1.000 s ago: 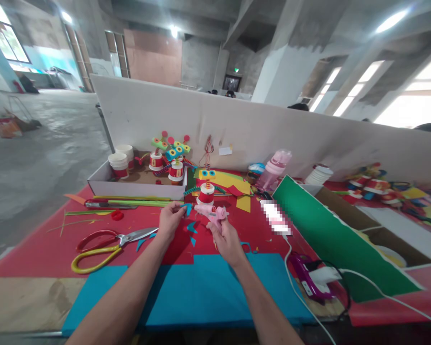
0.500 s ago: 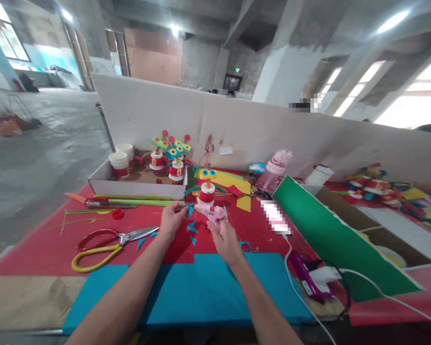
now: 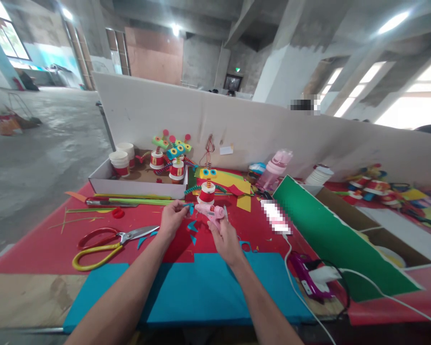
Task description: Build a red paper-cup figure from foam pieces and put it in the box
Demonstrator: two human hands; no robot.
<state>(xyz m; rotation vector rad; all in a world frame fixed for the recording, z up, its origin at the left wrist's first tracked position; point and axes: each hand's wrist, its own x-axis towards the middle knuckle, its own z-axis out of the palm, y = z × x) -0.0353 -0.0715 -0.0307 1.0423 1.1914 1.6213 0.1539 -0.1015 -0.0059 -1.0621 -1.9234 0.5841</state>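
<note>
Left hand pinches small blue paper piece; right hand grips pink glue gun, nozzle near the piece. Red cup figure upright on table just beyond. Scissors lie beside left forearm.

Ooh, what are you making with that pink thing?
The person's right hand holds a pink glue gun, its nozzle close to a small blue paper piece pinched in the left hand. Just behind stands a red-and-white cup figure with a yellow head, blue eyes and curly green arms. Scissors lie open on the left.
</note>
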